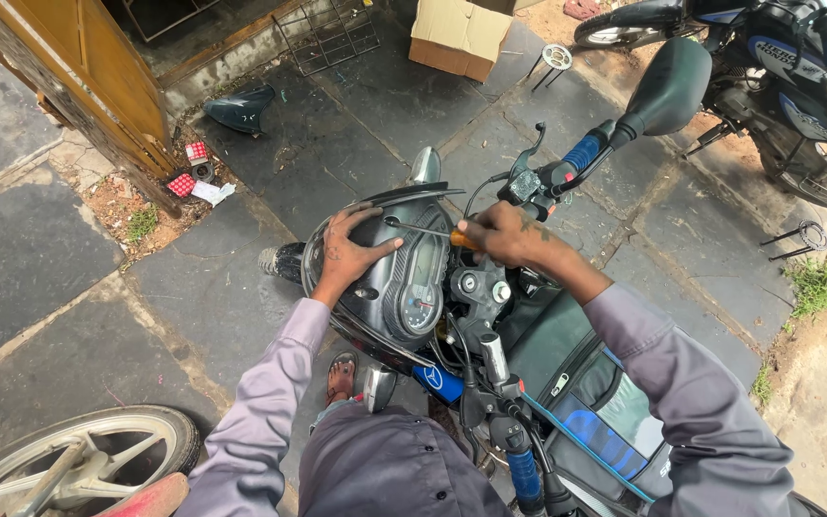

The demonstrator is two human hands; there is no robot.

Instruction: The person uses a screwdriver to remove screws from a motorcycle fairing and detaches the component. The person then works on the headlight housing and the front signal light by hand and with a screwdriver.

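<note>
**On the Motorbike's Front: Two Hands and a Screwdriver**

Over the front of a motorbike, two bare hands are seen from above. The left hand point(345, 254) is laid flat on the dark headlight cover point(375, 278), with its fingers spread wide; nothing is held in its grip. The right hand point(502, 235) is closed tight around the orange handle of a screwdriver point(433, 232). The thin metal shaft is pointed across to the left, and its tip is set at the top of the cover, just above the speed dial point(423, 282) and close to the left thumb.

Grey sleeves are worn on both arms. A blue handlebar grip point(583, 151) and a black mirror point(672, 84) are seen past the right hand. A sandalled foot point(341, 375) is seen on the stone floor point(50, 258) below the cover. A cardboard box point(457, 36) is placed further off on the floor, and a second motorbike point(787, 77) is parked at the top right. A loose wheel point(78, 460) is seen at the bottom left.
</note>
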